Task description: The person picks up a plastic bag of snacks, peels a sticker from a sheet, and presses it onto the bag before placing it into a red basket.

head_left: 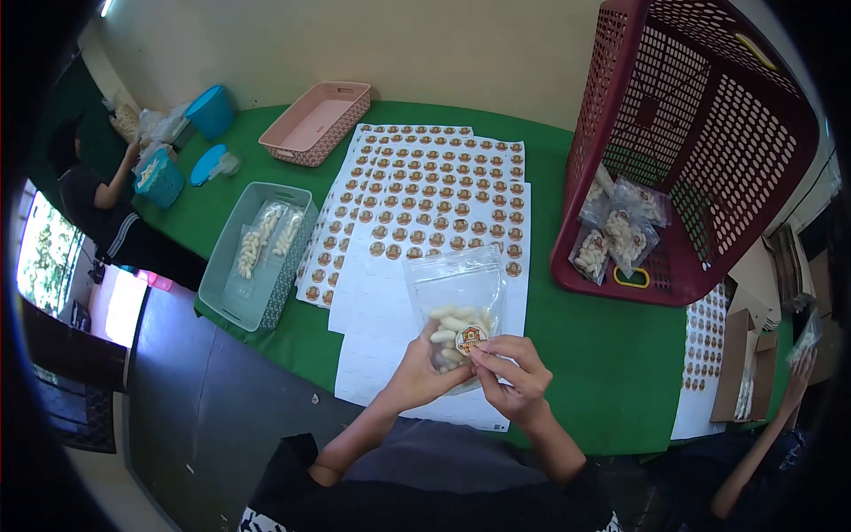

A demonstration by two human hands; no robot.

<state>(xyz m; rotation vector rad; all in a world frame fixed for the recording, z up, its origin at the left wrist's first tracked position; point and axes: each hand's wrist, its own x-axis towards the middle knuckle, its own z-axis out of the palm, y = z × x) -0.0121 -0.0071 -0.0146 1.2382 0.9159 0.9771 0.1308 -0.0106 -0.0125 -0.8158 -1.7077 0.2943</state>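
Observation:
A clear zip pouch (456,288) holds several pale oval pieces in its lower part. My left hand (420,371) grips the pouch by its lower left side. At the pouch's front, my right hand (514,377) pinches a round orange-and-brown sticker (471,340) between thumb and fingers, against or very near the plastic. Beneath the pouch lie white sheets (434,204) with rows of the same round stickers; the nearest part of the sheets has no stickers on it.
Left: a grey-green basket (297,288) with filled pouches, a pink basket (315,124), blue tubs (210,113) and a person (111,195). Right: a tipped maroon basket (612,168) with filled pouches, a cardboard box (731,372) and another person's arm (753,457). A green cloth (603,372) covers the table.

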